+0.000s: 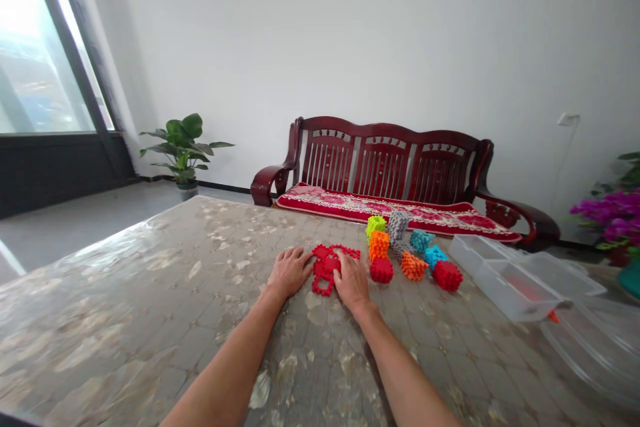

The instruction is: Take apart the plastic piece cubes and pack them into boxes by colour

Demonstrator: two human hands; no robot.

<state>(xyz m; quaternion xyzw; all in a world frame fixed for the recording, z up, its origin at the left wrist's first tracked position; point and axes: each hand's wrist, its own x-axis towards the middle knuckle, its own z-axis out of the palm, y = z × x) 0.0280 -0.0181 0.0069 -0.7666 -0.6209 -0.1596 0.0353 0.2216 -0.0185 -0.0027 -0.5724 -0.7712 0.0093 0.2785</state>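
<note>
Flat red puzzle pieces (326,265) with knobbed edges lie joined together on the table (150,293). My left hand (289,272) rests palm down at their left edge, fingers stretched out and touching them. My right hand (351,278) lies flat over their right side, fingers pressing on the red pieces. Just right of it stand several assembled foam cubes: a red cube (381,270), an orange cube (379,245), a green cube (375,224), a grey cube (399,225), another orange cube (413,265), blue cubes (429,249) and a second red cube (447,275).
A clear plastic box (505,273) and its lid (595,340) lie on the table at the right. Behind the table stands a dark wooden bench (390,173) with a red cushion. A potted plant (183,150) is at the back left, purple flowers (613,213) at the right edge.
</note>
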